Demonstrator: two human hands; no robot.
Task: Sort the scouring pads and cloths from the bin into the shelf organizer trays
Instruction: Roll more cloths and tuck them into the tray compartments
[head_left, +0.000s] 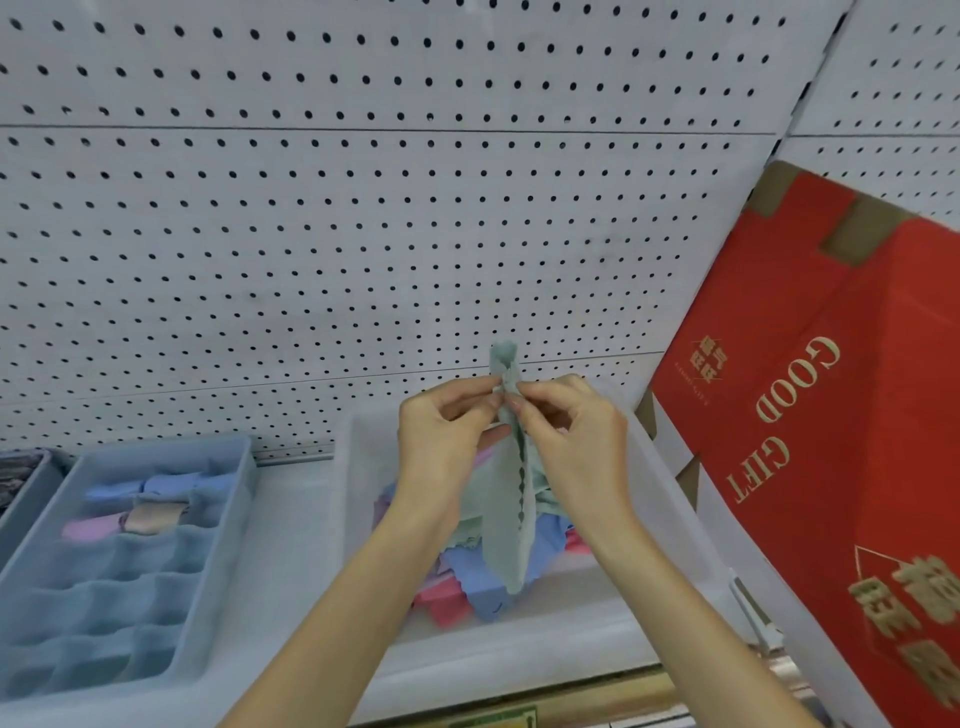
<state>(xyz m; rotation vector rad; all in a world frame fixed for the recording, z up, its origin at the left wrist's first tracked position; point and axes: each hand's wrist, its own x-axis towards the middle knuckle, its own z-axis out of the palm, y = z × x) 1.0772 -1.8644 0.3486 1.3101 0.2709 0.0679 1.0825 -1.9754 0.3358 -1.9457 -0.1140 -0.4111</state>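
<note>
Fingertips of the left hand (448, 434) and right hand (571, 441) are pinched on the upper edge of a green cloth (511, 525), which is held hanging over the bin (670, 499). Folding is judged to be in hand. Next, a tighter fold is called for, then a free compartment in the tray (231, 519) at left.

Second tray (31, 504) cut by left edge; red box (831, 467) by right.

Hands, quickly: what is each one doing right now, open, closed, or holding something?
Left hand: closed, pinches the green cloth near its top.
Right hand: closed, pinches the same cloth from the other side.
</note>
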